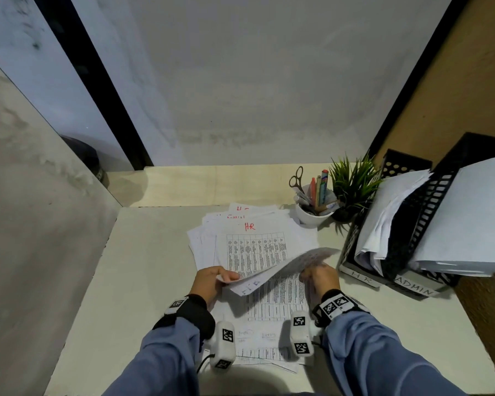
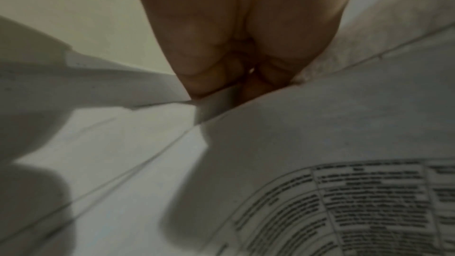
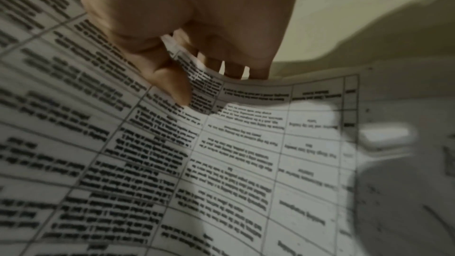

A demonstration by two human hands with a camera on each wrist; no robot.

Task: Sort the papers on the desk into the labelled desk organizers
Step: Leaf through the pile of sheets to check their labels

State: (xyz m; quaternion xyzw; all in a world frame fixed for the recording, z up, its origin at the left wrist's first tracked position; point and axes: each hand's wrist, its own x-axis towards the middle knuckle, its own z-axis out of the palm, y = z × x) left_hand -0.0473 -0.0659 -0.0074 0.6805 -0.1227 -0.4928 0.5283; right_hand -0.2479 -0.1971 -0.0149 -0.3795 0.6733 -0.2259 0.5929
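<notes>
A printed sheet (image 1: 280, 268) with a table and a faint "HR" showing through hangs curved above the desk, turned face down. My left hand (image 1: 212, 278) pinches its left edge and my right hand (image 1: 319, 277) pinches its right edge (image 3: 197, 77). Under it lies another printed sheet (image 1: 277, 298), and behind it a loose pile of papers (image 1: 252, 241) topped by one marked "HR" in red. Two black mesh organizers stand at the right: the one labelled HR (image 1: 360, 277) and the one labelled ADMIN (image 1: 415, 288), both holding white papers. In the left wrist view my fingers (image 2: 221, 65) curl on the paper edge.
A white cup (image 1: 312, 215) with scissors, pens and markers stands behind the pile, next to a small potted plant (image 1: 352, 187). Grey partition walls close the desk (image 1: 143, 281) at the left and back; a brown panel stands at the right.
</notes>
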